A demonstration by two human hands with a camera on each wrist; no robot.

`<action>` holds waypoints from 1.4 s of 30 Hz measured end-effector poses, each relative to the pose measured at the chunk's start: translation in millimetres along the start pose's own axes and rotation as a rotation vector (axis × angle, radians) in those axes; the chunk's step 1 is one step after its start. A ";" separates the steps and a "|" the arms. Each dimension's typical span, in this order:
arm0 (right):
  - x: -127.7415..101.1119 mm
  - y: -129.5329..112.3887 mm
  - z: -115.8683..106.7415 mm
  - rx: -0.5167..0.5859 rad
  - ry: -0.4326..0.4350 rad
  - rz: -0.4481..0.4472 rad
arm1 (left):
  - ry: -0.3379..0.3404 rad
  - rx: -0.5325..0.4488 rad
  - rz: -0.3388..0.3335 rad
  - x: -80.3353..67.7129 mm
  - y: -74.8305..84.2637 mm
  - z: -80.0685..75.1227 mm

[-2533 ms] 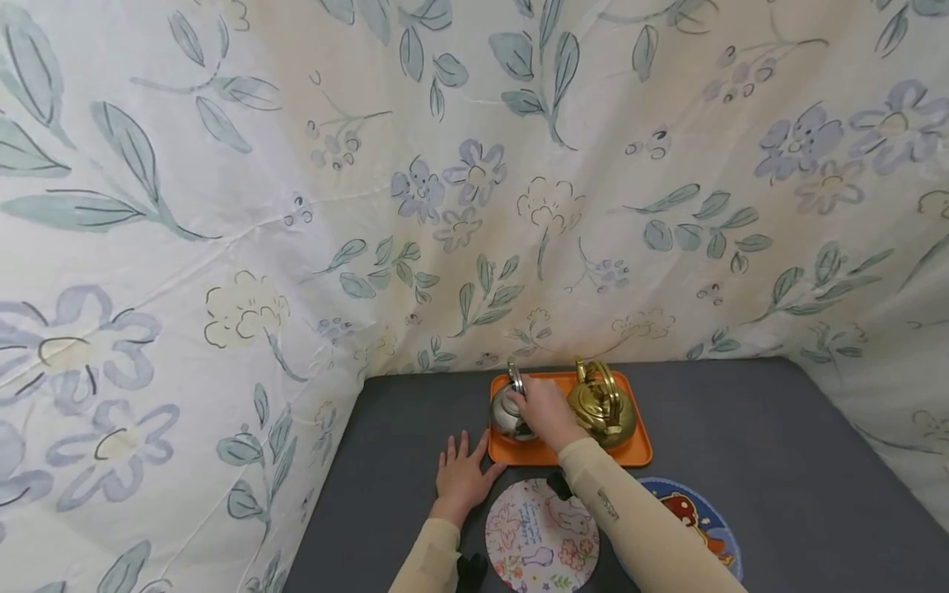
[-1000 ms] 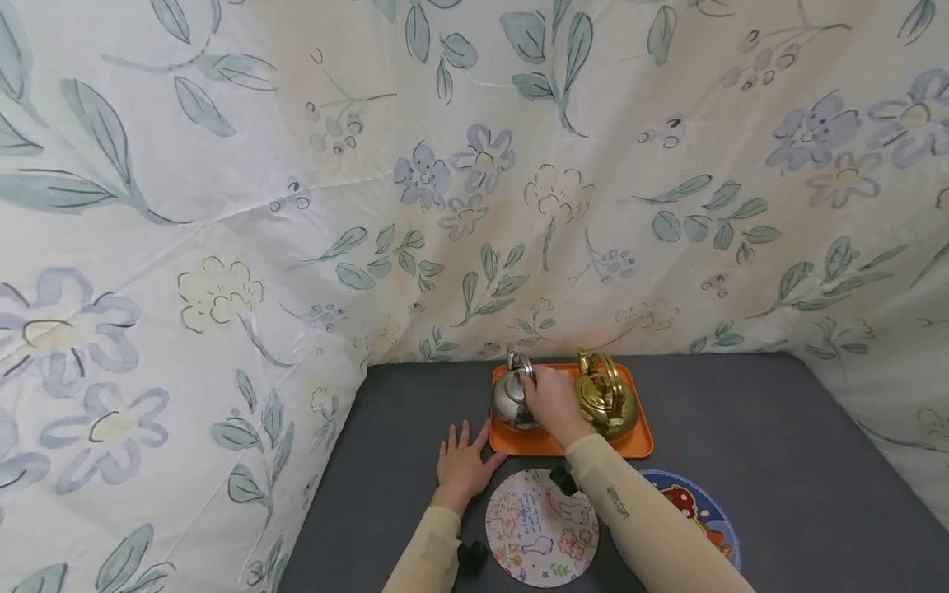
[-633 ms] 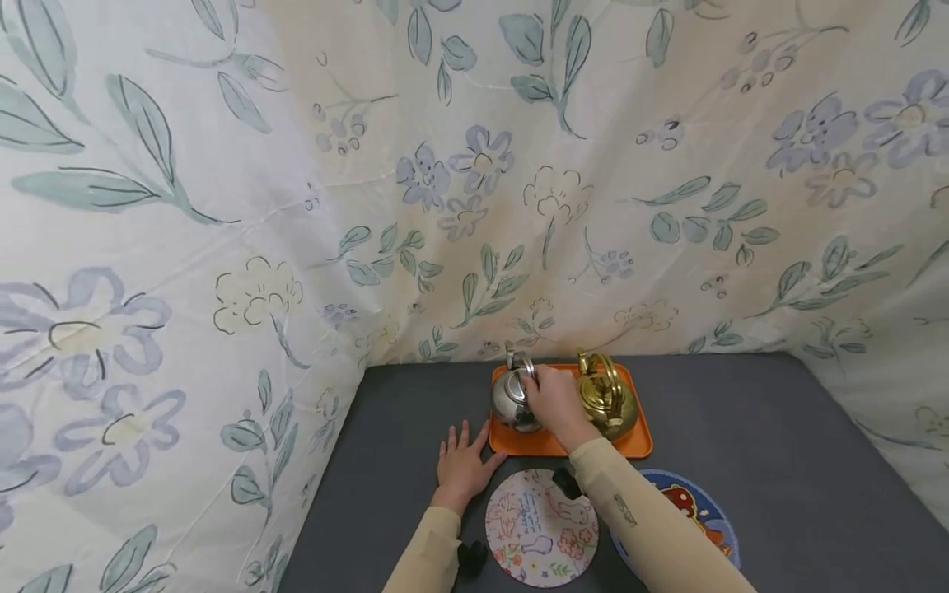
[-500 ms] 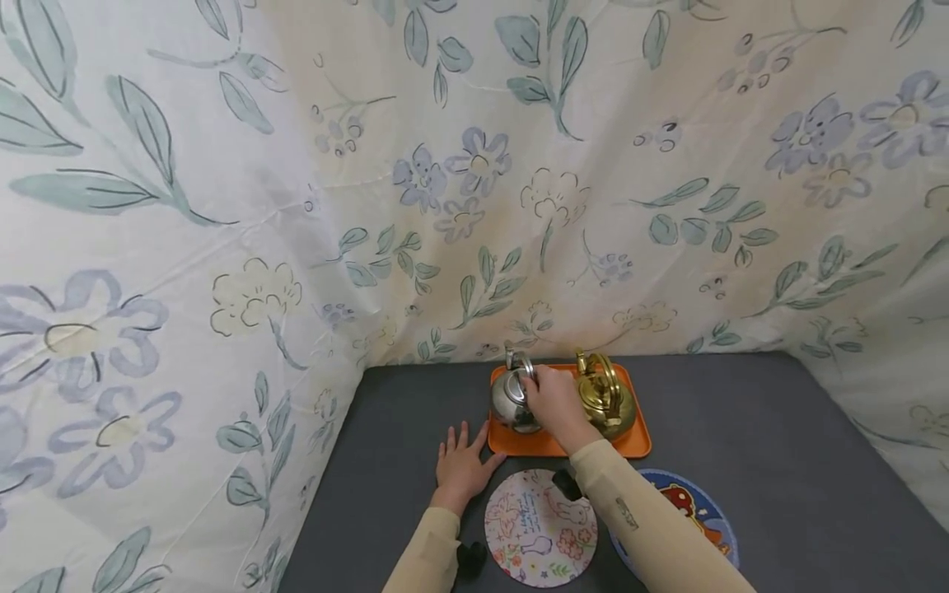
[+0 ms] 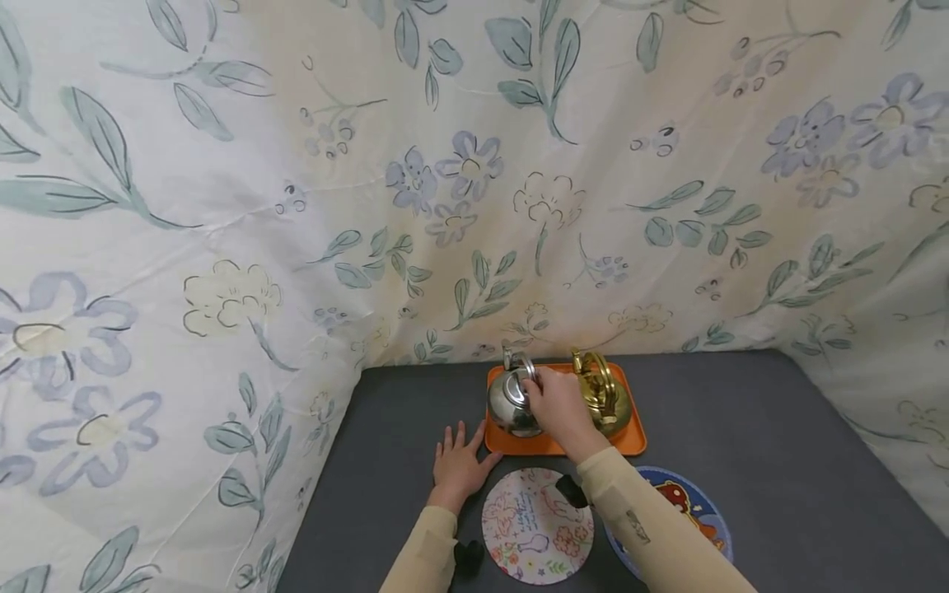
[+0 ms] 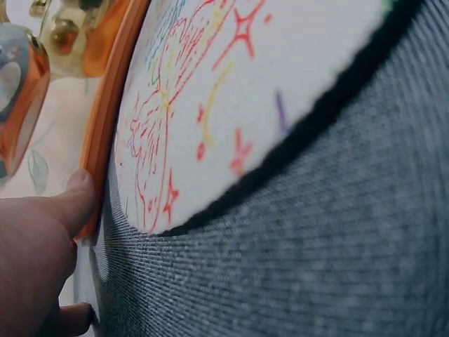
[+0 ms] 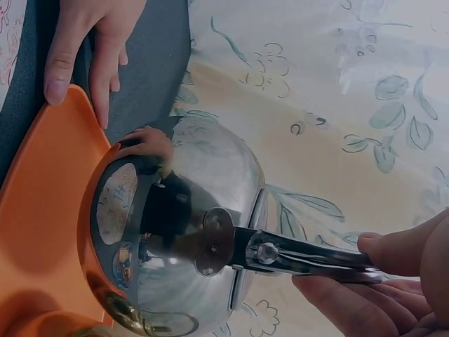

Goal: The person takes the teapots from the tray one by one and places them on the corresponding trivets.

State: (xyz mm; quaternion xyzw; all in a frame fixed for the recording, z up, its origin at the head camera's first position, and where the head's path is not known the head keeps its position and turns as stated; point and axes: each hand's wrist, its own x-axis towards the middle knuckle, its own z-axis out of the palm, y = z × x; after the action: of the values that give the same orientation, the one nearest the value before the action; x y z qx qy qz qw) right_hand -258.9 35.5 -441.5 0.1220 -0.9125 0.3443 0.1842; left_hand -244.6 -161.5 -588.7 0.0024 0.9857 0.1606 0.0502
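Note:
My right hand (image 5: 561,409) grips the arched handle (image 7: 316,260) of a shiny silver kettle (image 5: 508,405), thumb on one side and fingers on the other. The kettle is over the left part of an orange tray (image 5: 530,445). In the right wrist view its polished side mirrors the hands and the room. Close by on the tray's right is a gold kettle (image 5: 614,412), partly behind my right hand and wrist. My left hand (image 5: 455,471) lies with fingers spread at the tray's near left corner; its thumb (image 6: 78,193) touches the orange rim in the left wrist view.
In front of the tray lies a round white mat (image 5: 537,527) with coloured drawings. A round blue mat (image 5: 700,515) with a cartoon print is partly under my right forearm. A floral cloth (image 5: 474,247) hangs behind the dark grey tabletop (image 5: 756,428).
The silver kettle has shifted slightly toward me and covers more of the tray's front. My right hand keeps its grip and moves with it. My left hand stays at the tray corner.

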 end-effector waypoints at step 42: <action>-58.3 -15.0 -32.4 0.050 0.041 -0.010 | 0.039 -0.061 0.022 -3.9 0.4 1.0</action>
State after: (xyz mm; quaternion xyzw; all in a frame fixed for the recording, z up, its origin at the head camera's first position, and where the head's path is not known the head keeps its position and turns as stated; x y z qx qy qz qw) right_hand -192.8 52.0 -434.8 0.1240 -0.8990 0.3687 0.2011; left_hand -240.6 -160.9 -589.1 0.0085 0.9811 0.1913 0.0292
